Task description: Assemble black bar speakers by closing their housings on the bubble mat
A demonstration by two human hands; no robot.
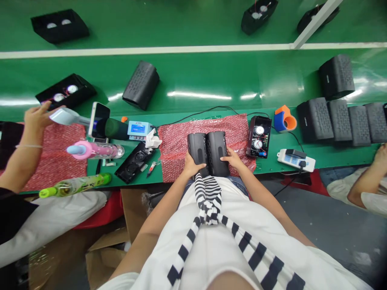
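Two black plastic housings [217, 149] stand side by side at the front edge of the green table, over red bubble wrap [175, 141]. My left hand [192, 165] grips the left housing at its lower left, thumb across its front. On the right housing's lower right side, my right hand [232, 158] holds on with the thumb on its face. Just right of the wrap lies an open black case [259, 137] with two round silver parts and wires inside.
Left are a blue-screen device [139, 129], a black panel [133, 163], a pink bottle [99, 150] and a green bottle [75, 185]. Right are a tape dispenser [284, 119], power strip [296, 160] and several black speakers [320, 119]. A person's hand [38, 117] touches an open case far left.
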